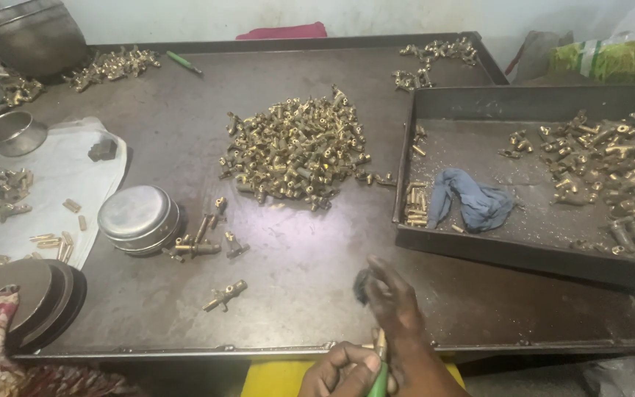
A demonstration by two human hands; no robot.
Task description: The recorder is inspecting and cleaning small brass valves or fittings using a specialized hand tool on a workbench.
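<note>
Hands low at near table edge: left hand curled shut around a green-handled tool with a small brass fitting steadied at its tip; right hand pinches a dark scrap above it. Brass heap mid-table, metal tray to the right, both within reach

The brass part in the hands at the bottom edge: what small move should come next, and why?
Probably bring the right hand with its dark wad down onto the brass part that the left hand grips along with a green tool. The wad sits just above the part, not clearly touching it, so closing that gap seems the natural step.
</note>
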